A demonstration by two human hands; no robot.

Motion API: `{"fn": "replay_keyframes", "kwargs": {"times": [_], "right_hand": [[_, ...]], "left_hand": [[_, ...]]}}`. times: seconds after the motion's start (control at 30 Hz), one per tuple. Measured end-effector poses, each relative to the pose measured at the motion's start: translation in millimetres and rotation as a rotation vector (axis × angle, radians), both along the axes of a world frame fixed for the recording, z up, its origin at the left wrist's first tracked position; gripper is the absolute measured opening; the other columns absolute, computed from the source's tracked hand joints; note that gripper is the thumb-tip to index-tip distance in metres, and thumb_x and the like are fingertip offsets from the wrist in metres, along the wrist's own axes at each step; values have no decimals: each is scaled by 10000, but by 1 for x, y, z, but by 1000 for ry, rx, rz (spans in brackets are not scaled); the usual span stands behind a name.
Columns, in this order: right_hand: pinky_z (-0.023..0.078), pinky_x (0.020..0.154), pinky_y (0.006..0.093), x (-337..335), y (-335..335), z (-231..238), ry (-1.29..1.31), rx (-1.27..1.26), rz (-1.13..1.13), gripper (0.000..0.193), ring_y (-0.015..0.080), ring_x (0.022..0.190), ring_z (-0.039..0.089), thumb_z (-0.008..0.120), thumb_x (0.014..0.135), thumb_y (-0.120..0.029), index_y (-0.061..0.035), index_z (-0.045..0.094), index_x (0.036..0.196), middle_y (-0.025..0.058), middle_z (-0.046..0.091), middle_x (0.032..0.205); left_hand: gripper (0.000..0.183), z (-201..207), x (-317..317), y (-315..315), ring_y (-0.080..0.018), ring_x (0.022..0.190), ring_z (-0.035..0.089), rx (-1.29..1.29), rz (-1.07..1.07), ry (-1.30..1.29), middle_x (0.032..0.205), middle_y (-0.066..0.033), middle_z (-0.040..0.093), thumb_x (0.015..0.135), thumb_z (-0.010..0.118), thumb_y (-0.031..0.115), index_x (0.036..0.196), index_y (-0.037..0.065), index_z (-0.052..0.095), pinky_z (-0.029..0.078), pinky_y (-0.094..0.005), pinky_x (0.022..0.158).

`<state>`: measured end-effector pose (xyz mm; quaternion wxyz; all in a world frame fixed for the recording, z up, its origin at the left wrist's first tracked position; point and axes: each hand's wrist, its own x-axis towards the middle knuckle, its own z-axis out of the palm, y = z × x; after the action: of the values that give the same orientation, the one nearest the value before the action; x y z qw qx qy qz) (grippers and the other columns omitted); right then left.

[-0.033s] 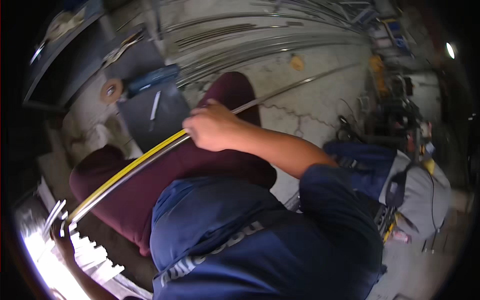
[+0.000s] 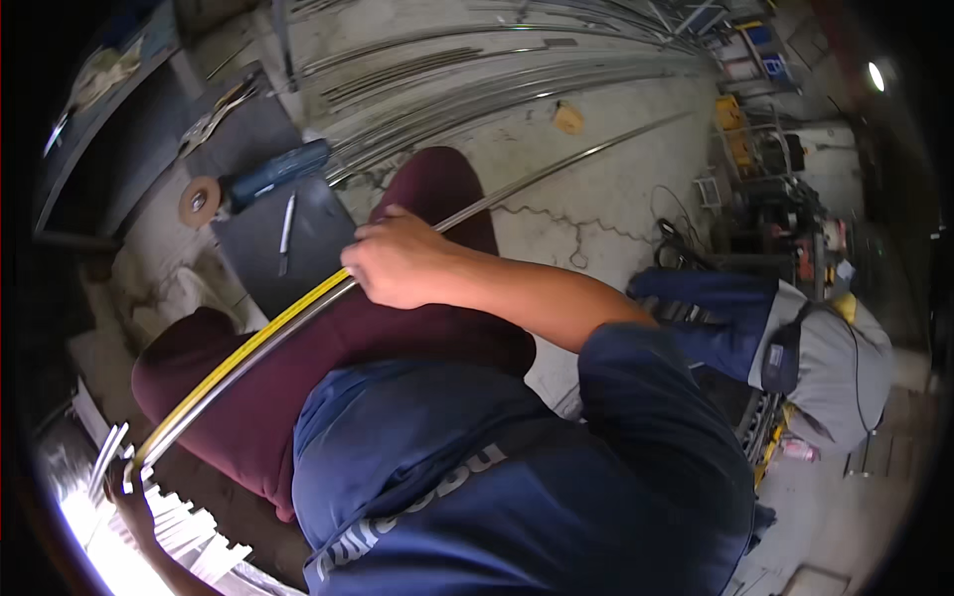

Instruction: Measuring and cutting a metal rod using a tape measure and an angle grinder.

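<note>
A long, thin metal tube (image 2: pixel 556 166) lies slantwise across my lap, its far part reaching over the floor to the upper right. Along its near part runs the yellow blade of a tape measure (image 2: pixel 243 350). My right hand (image 2: pixel 397 258) is closed around the tube, with the tape blade meeting its fingers. At the lower left, my left hand (image 2: pixel 129 487) is closed at the near end of tube and blade; shadow and glare hide some of its fingers. The tape's case cannot be made out.
Ahead on a dark plate lie a white marker-like stick (image 2: pixel 287 230) and a blue angle grinder (image 2: pixel 280 171) with a brown disc (image 2: pixel 200 201). Long metal bars (image 2: pixel 447 109) cover the floor beyond. Bright metal pieces (image 2: pixel 189 531) stand lower left. A crouching person (image 2: pixel 835 368) works at right.
The view has shifted a little, so most things sit slightly farther left, and the picture is sharper. Both hands keep their hold on the tube and tape blade.
</note>
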<state>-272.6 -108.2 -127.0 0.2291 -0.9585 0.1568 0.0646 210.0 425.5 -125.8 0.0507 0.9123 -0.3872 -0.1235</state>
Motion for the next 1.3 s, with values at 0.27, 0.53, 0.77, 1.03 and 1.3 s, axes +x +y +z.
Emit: {"fn": "replay_keyframes", "kwargs": {"times": [0.27, 0.53, 0.77, 1.03, 1.3], "right_hand": [[447, 948, 466, -25, -7, 8, 72, -66, -87, 144, 310, 946, 698, 626, 960, -230, -135, 735, 967, 121, 692, 936], [478, 885, 488, -71, -37, 14, -57, -116, -113, 132, 355, 897, 667, 672, 956, -159, -88, 755, 1031, 115, 712, 964], [473, 884, 430, -88, -62, 20, -28, -83, -173, 100, 365, 918, 633, 667, 967, -103, -39, 735, 1003, 115, 702, 964], [465, 907, 418, -109, -83, 9, -37, -90, -231, 128, 360, 939, 609, 659, 990, -120, -25, 728, 1041, 113, 701, 990], [470, 918, 428, -118, -83, 0, -68, -81, -239, 139, 359, 966, 602, 678, 984, -127, -21, 730, 1057, 117, 694, 1014]], "left_hand": [[172, 3, -9, -70, -311, 1063, 580, -41, -259, 8, 1037, -93, 641, 915, 726, 134, 1036, 38, 652, 344, -479, 1105], [186, 3, -67, -104, -264, 1018, 612, -115, -206, 17, 977, -56, 687, 814, 837, 104, 982, 73, 764, 381, -411, 1011], [217, 12, -90, -136, -244, 895, 688, -298, -307, 65, 904, -44, 737, 727, 897, 98, 891, 49, 762, 508, -392, 881], [180, 15, -115, -162, -185, 969, 661, -289, -239, -14, 943, 8, 748, 796, 874, 224, 918, 114, 803, 424, -387, 978], [174, 2, -117, -164, -169, 977, 638, -341, -139, -24, 940, 37, 739, 813, 860, 295, 883, 144, 810, 404, -386, 976]]}}
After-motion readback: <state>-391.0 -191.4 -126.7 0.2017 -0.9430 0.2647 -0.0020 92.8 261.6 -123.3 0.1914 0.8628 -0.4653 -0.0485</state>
